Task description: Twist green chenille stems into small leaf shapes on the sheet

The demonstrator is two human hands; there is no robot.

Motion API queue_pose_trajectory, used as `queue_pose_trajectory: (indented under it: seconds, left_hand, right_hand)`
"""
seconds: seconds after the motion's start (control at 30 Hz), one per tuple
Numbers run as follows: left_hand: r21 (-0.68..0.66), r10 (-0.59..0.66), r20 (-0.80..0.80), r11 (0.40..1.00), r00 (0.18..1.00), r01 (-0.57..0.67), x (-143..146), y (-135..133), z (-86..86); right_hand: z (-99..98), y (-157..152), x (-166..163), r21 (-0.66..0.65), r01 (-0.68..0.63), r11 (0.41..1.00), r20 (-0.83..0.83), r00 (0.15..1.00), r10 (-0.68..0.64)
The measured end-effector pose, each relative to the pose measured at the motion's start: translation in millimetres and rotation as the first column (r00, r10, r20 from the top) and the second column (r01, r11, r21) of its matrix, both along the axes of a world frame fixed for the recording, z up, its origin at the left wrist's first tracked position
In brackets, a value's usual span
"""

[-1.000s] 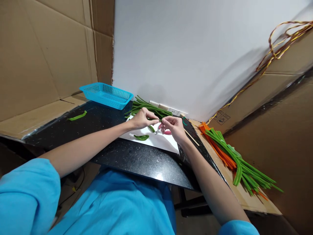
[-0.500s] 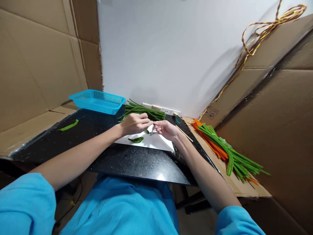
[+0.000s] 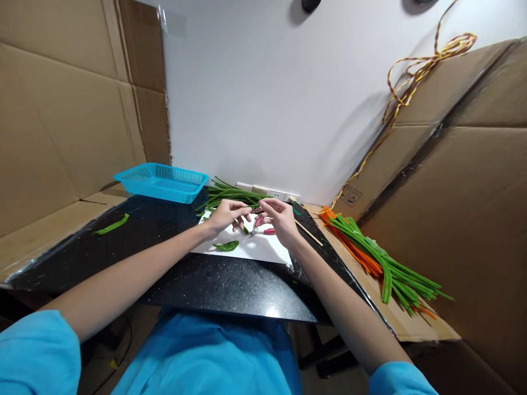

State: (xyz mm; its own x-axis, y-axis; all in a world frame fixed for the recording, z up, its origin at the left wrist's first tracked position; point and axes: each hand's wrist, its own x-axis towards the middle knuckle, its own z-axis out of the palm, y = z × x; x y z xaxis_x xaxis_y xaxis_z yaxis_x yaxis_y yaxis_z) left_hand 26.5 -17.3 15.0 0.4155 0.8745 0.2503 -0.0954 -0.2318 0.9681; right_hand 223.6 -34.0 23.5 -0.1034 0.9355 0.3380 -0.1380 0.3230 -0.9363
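My left hand (image 3: 228, 213) and my right hand (image 3: 278, 216) meet above a white sheet (image 3: 263, 250) on the black counter (image 3: 173, 241). Both pinch a thin green stem (image 3: 254, 207) held between their fingertips. Under the hands, on the sheet, lie small pliers with pink handles (image 3: 263, 231) and a folded green leaf shape (image 3: 226, 246). A loose bunch of green stems (image 3: 230, 193) lies just behind the hands by the wall.
A blue plastic basket (image 3: 162, 181) stands at the counter's back left. Another green leaf piece (image 3: 111, 225) lies at the left. Green and orange stems (image 3: 379, 258) are piled on cardboard at the right, with a wooden stick (image 3: 308, 233) beside my right wrist. Cardboard walls enclose both sides.
The camera tilted, shifting the scene. Both hands lifted slightly off the sheet and stayed together on the green stem; the pliers now show lying under them.
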Motion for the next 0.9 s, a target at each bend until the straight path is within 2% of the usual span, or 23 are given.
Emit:
queue_pose_trajectory:
  seconds: [0.2, 0.3, 0.4, 0.5, 0.6, 0.67, 0.77, 0.83, 0.9]
  left_hand:
    - [-0.134, -0.043, 0.129, 0.989, 0.991, 0.060, -4, 2, 0.9]
    - [-0.199, -0.037, 0.173, 0.977, 0.984, 0.072, -4, 3, 0.2]
    - [-0.242, -0.025, 0.196, 0.967, 0.980, 0.073, -4, 3, 0.4]
    - [-0.177, -0.041, 0.137, 0.982, 0.990, 0.065, -3, 2, 1.9]
    - [-0.077, -0.033, 0.050, 0.996, 0.998, 0.036, -2, 0, 2.5]
    - [-0.053, -0.038, 0.025, 0.998, 0.999, 0.040, -2, 0, 1.7]
    - [-0.027, -0.031, 0.045, 0.999, 0.999, 0.032, -1, 0, -0.7]
    - [0.034, 0.022, 0.042, 0.999, 0.999, -0.023, -1, 1, -2.5]
    - [0.154, 0.104, -0.009, 0.983, 0.995, -0.102, -2, 2, -4.0]
  right_hand:
    - [-1.8, -4, -2, 0.204, -0.003, 0.979, 0.163, 0.986, -0.031]
    - [-5.6, -6, -3, 0.331, 0.034, 0.943, 0.275, 0.952, -0.131]
    - [-9.8, -7, 0, 0.517, 0.075, 0.853, 0.405, 0.856, -0.321]
    - [-10.9, -7, 8, 0.666, 0.010, 0.746, 0.523, 0.706, -0.478]
    - [-7.8, -6, 17, 0.732, -0.058, 0.678, 0.575, 0.585, -0.571]
    - [-5.4, -6, 21, 0.753, -0.086, 0.652, 0.584, 0.545, -0.602]
    - [-5.2, -5, 22, 0.751, -0.105, 0.652, 0.594, 0.538, -0.598]
    - [-7.2, -4, 19, 0.726, -0.089, 0.682, 0.596, 0.576, -0.560]
    - [-9.1, -4, 15, 0.686, -0.049, 0.726, 0.577, 0.644, -0.502]
